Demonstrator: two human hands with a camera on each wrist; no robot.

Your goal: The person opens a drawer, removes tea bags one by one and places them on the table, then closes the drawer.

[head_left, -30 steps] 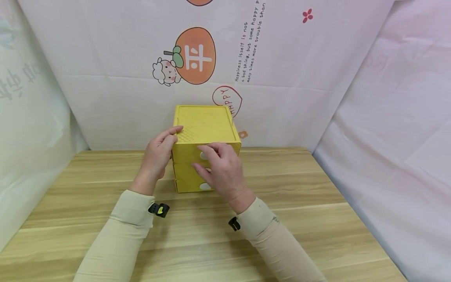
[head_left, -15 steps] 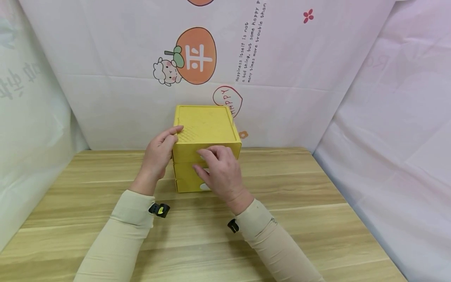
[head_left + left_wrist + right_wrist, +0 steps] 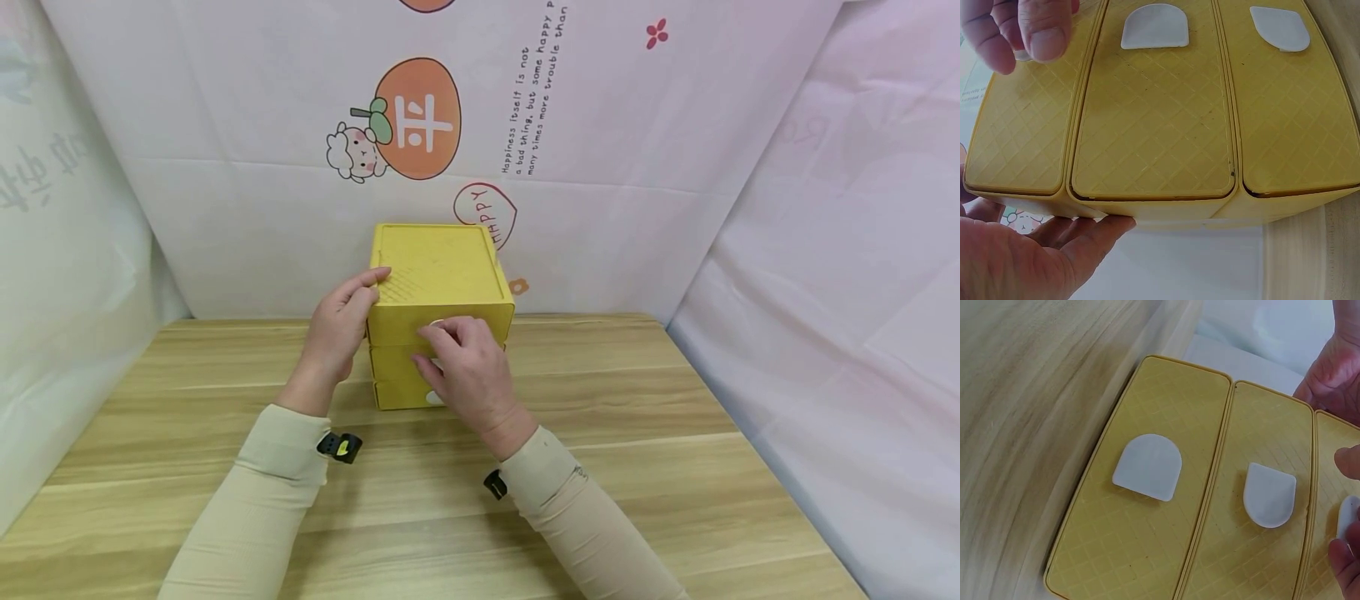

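Left hand [image 3: 333, 325]: fingers extended, pressed along the left side and top edge of the yellow drawer unit [image 3: 442, 262]. Unit stands towards the far edge of the wood-grain table [image 3: 420, 533]. Three drawers [image 3: 1154, 125], fronts flush, contents hidden; diamond-lattice faces, white D-shaped tabs [image 3: 1269, 495]. Right hand [image 3: 476, 375]: fingers bent at the uppermost tab, thumb apart; cannot tell whether gripping.

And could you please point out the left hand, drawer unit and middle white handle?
Left hand [image 3: 335, 329], head view, middle.
Drawer unit [image 3: 441, 271], head view, top.
Middle white handle [image 3: 1270, 495], right wrist view, front face.
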